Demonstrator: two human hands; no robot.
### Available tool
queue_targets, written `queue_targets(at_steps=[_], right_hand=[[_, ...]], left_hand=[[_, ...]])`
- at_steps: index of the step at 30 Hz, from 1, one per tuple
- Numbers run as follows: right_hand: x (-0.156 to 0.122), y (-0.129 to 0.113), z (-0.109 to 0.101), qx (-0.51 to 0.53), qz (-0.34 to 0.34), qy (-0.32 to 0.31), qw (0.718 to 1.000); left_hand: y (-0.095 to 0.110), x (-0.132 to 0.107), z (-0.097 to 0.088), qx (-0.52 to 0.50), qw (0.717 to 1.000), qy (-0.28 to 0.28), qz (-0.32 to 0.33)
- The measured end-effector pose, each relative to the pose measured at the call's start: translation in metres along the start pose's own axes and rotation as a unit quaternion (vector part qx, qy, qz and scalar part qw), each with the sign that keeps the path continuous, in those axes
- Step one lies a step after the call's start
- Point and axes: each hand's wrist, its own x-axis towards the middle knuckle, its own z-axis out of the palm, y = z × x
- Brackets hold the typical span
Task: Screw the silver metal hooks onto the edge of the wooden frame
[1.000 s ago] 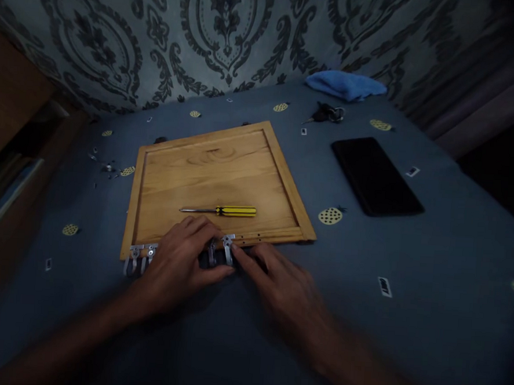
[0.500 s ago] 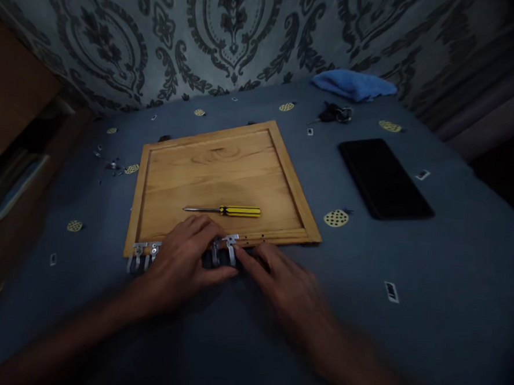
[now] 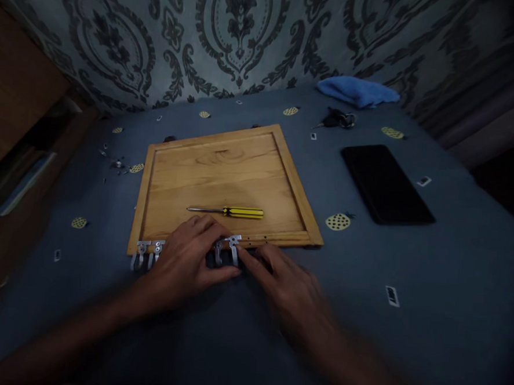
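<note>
A framed wooden panel [image 3: 223, 173] lies flat, with metal hooks along its near edge. My left hand [image 3: 188, 249] curves over that edge, its fingertips at the top plate of the rightmost metal hook [image 3: 234, 249] and its thumb below by the lower end. From the right, my right hand [image 3: 286, 281] reaches in, index fingertip against the same hook and the other fingers curled; its thumb is hidden. Two more hooks [image 3: 158, 248] show at the left corner, screwed on at least in part. A yellow-and-black screwdriver [image 3: 243, 212] rests on the panel, tip to the left.
Small metal bits, perhaps screws [image 3: 118, 165], are scattered left of the panel on the blue patterned cloth [image 3: 362, 315]. To the right lies a black tablet-like slab [image 3: 388, 184], with keys [image 3: 337, 118] and a blue towel [image 3: 358, 92] behind. A wooden cabinet [image 3: 19, 96] borders the left.
The whole view has shifted slightly, so things sit a little further right. Both hands keep their places at the rightmost hook.
</note>
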Motion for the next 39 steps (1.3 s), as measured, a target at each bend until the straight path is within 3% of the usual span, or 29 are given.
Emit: queue_targets(at_steps=[11, 19, 23, 32, 39], right_hand=[[0.001, -0.001, -0.003, 0.032, 0.004, -0.003, 0.999], [-0.004, 0.001, -0.011, 0.126, 0.059, 0.090, 0.986], [-0.001, 0.002, -0.020, 0.167, 0.066, 0.098, 0.979], [0.005, 0.014, -0.017, 0.148, 0.078, 0.124, 0.978], [0.008, 0.024, -0.010, 0.134, 0.066, 0.137, 0.979]], left_hand=[[0.003, 0.002, 0.000, -0.002, 1.000, 0.000, 0.007], [0.003, 0.002, 0.000, 0.008, 1.000, 0.000, 0.002], [0.003, 0.002, 0.001, 0.014, 1.000, 0.001, 0.000], [0.003, 0.004, -0.002, 0.014, 1.000, -0.025, -0.006], [0.003, 0.004, 0.000, 0.018, 1.000, -0.013, -0.012]])
